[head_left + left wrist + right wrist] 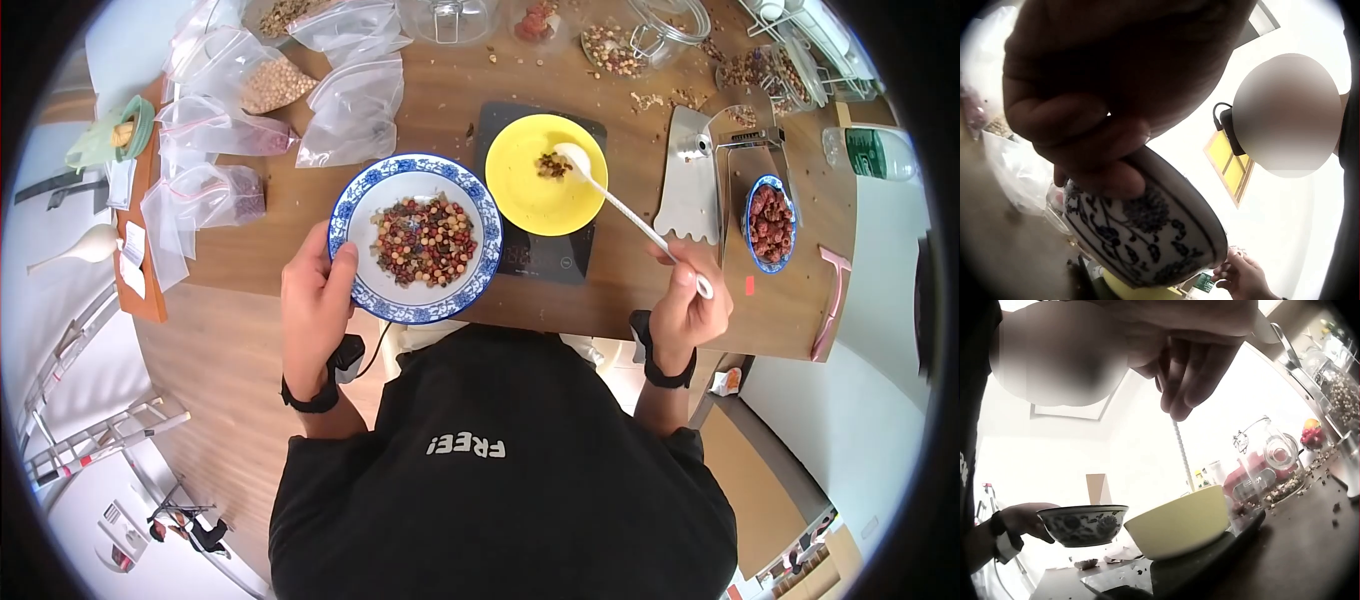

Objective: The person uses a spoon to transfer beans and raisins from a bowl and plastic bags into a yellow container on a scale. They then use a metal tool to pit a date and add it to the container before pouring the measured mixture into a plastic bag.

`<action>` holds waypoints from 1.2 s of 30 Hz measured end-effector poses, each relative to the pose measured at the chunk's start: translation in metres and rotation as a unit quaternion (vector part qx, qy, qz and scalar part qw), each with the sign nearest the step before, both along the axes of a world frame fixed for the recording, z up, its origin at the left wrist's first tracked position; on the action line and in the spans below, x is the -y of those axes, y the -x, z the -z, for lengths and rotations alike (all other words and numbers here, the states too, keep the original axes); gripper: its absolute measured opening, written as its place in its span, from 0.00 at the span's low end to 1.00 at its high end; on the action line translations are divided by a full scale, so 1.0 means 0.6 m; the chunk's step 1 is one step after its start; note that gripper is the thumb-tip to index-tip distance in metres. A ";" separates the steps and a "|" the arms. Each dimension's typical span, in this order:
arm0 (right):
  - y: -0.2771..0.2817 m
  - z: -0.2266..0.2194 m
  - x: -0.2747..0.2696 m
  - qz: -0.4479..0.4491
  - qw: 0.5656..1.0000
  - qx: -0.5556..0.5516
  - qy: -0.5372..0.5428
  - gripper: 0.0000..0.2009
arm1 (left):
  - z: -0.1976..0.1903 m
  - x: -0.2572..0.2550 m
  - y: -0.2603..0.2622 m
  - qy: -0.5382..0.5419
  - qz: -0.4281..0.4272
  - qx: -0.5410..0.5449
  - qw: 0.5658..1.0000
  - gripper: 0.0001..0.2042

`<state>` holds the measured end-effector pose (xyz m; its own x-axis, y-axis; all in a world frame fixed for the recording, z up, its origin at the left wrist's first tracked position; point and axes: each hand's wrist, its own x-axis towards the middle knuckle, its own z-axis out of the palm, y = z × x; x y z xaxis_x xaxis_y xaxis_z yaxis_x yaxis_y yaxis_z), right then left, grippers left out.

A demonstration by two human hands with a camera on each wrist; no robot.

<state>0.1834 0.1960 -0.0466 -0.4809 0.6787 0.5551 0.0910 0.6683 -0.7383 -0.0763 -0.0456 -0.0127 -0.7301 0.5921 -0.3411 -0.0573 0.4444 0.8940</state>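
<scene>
Round blue-and-white floral bowl, likely ceramic, stiff, slick and breakable, best held by rim plus underside, is clamped at its edge by left hand beside round yellow bowl; long white spoon is pinched by right hand.

Left hand grips floral bowl; yellow bowl behind
</scene>
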 end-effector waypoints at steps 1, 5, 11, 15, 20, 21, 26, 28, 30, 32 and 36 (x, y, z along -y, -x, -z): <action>-0.002 -0.001 -0.003 -0.017 0.999 0.004 -0.048 0.12 | -0.001 -0.002 0.000 0.003 -0.001 0.001 1.000 0.11; -0.008 -0.004 0.000 -0.025 0.991 -0.095 -0.089 0.17 | -0.003 -0.004 -0.001 0.005 -0.001 0.003 1.000 0.11; -0.010 -0.020 0.009 0.006 0.995 -0.072 -0.074 0.20 | -0.007 -0.018 -0.008 0.004 0.002 -0.001 1.000 0.11; -0.020 -0.049 0.025 -0.093 0.978 -0.187 0.018 0.20 | -0.009 -0.021 -0.011 0.015 0.013 -0.014 1.000 0.11; 0.026 -0.073 0.025 -0.268 0.960 -0.082 0.003 0.17 | 0.001 -0.018 -0.014 0.029 0.068 -0.038 0.997 0.13; 0.032 -0.070 0.029 -0.269 0.960 -0.082 0.004 0.17 | -0.001 -0.019 -0.016 0.025 0.071 -0.041 0.996 0.13; 0.041 -0.045 0.056 -0.265 0.951 -0.087 0.132 0.13 | -0.015 -0.025 -0.019 0.030 0.062 -0.046 0.997 0.11; 0.039 -0.044 0.057 -0.252 0.946 -0.069 0.191 0.10 | -0.016 -0.023 -0.018 0.046 0.066 -0.046 0.996 0.11; 0.038 -0.030 0.067 -0.219 0.945 -0.083 0.228 0.10 | -0.013 -0.022 -0.018 0.047 0.071 -0.050 0.995 0.11; 0.036 -0.022 0.075 -0.174 0.940 -0.104 0.275 0.10 | -0.013 -0.021 -0.019 0.049 0.071 -0.048 0.995 0.11; 0.037 -0.009 0.078 -0.163 0.941 -0.106 0.278 0.10 | -0.012 -0.020 -0.018 0.046 0.072 -0.048 0.995 0.11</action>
<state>0.1610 0.1490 -0.0411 -0.6326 0.7281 0.2642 -0.2397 0.1404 -0.9606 -0.0656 -0.0338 -0.0054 -0.6713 0.6626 -0.3322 0.0970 0.5228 0.8469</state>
